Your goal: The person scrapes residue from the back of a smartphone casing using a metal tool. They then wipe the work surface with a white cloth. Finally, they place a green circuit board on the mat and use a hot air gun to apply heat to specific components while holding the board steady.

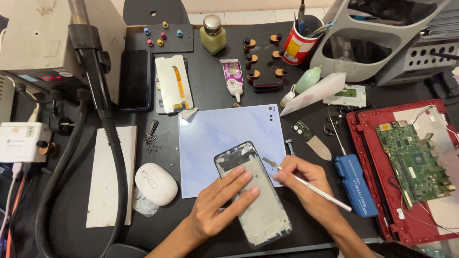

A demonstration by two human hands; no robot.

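An opened phone frame [260, 210] lies face up on the near edge of a pale blue work mat [215, 131]. My left hand [217, 203] rests flat on the frame, fingers spread over its middle, pinning it down. My right hand [306, 184] grips a thin metal spudger [330, 193] like a pen. The tool's flat tip [267, 161] sits just right of the frame's upper right edge.
A blue screwdriver [354, 184] lies right of my hand, with a red laptop shell and green circuit board [413, 162] beyond. A white mouse [156, 184], a black hose [107, 124], a phone screen panel [173, 83], a glue tube [233, 76], bottles and a tool cup [299, 40] surround the mat.
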